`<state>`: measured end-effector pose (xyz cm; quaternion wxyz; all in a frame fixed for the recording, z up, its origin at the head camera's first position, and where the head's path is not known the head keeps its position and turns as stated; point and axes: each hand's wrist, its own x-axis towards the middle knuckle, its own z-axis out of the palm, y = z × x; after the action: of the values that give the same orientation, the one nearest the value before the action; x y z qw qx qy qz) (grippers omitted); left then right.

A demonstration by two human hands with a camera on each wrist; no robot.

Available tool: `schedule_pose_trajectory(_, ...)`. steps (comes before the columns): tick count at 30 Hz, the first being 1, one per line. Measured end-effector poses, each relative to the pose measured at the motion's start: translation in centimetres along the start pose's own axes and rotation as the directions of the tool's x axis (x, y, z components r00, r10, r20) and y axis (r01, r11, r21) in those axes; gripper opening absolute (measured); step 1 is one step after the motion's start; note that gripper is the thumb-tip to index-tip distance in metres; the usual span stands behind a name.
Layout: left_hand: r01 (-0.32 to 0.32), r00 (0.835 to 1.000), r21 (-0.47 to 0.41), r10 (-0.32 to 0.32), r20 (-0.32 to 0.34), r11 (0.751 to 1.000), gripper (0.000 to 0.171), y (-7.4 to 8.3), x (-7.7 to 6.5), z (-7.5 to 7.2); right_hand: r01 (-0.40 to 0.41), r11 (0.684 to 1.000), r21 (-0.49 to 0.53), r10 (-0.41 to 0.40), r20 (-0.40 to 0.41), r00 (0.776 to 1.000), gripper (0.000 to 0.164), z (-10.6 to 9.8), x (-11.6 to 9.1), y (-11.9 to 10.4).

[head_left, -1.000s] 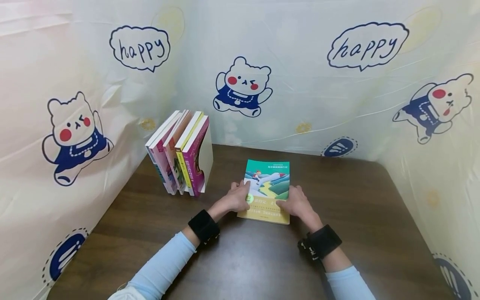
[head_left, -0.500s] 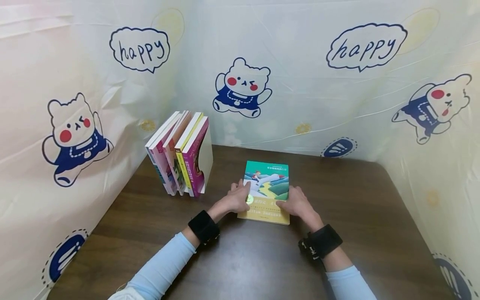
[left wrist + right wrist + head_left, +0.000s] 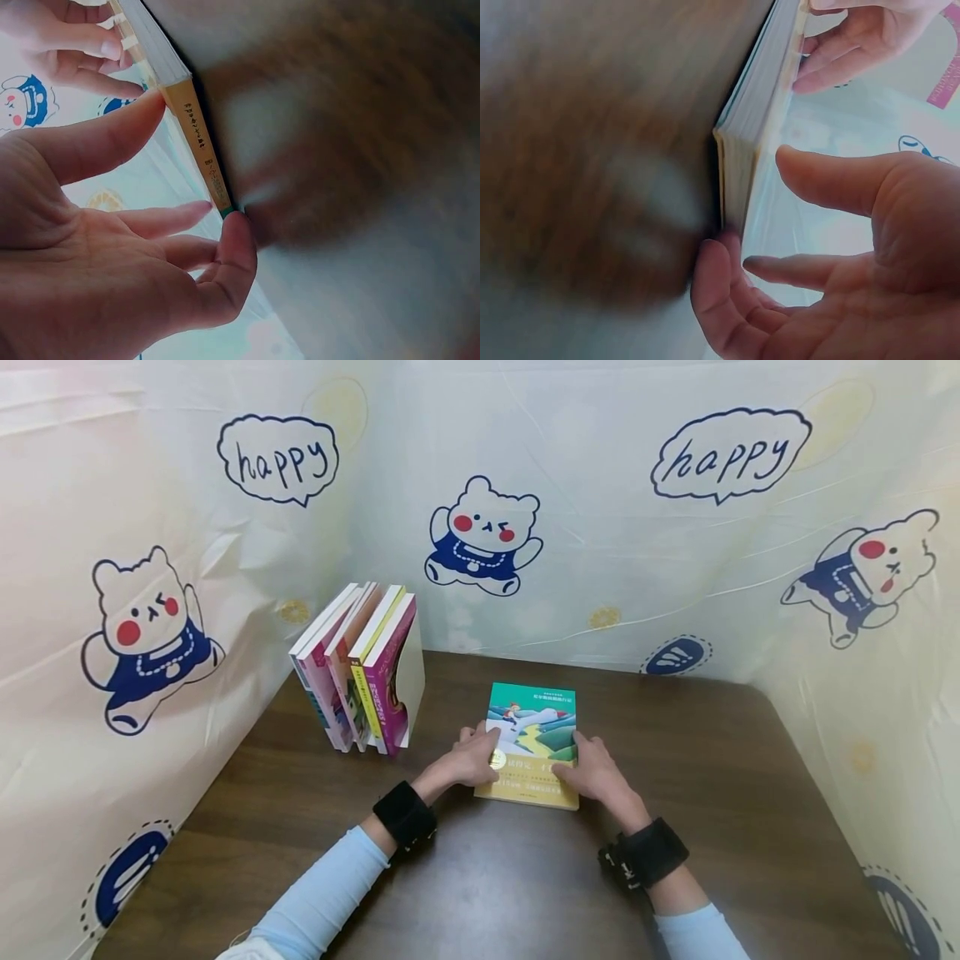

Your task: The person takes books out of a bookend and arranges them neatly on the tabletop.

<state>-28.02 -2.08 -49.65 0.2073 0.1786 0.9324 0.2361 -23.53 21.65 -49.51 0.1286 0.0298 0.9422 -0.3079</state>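
Note:
A paperback book [image 3: 533, 718] with a green top and a yellow lower band lies flat on the brown table, cover up. My left hand [image 3: 474, 758] grips its left side. In the left wrist view the thumb [image 3: 120, 139] meets the spine's cover edge, and a curled finger [image 3: 238, 240] touches the spine low down. At the opposite side is my right hand [image 3: 596, 767], its thumb over the cover. The right wrist view shows that thumb [image 3: 810, 169] slightly off the cover, while other fingers [image 3: 712, 274] rest against the page edge.
Several books [image 3: 386, 710] stand upright in a leaning row at the table's back left, the nearest one purple. A printed cloth [image 3: 600, 527] with bears walls the back and both sides. Dark wood table [image 3: 697, 760] extends right of the book.
My right index finger has lifted into view over the book's right edge, and the right wrist has shifted slightly. The left hand and the book stay nearly in place.

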Motion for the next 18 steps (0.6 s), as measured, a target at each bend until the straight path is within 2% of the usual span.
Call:
schedule_pose_trajectory(8,-0.043,0.999,-0.013,0.043,-0.010,0.999,0.085,0.0,-0.8,-0.3,0.016,1.000,0.004,-0.016,0.007,1.000,0.086,0.1,-1.3,-0.2)
schedule_pose_trajectory(15,-0.099,0.995,-0.085,0.099,0.003,0.991,0.080,-0.6,-2.1,-0.8,0.025,1.000,0.006,-0.025,-0.007,1.000,0.081,0.3,-2.1,-0.5)
schedule_pose_trajectory(18,-0.107,0.994,-0.130,0.106,-0.018,0.986,0.073,-1.1,-2.9,-1.0,0.028,1.000,-0.005,-0.028,-0.007,1.000,0.079,0.4,-2.3,-0.4)
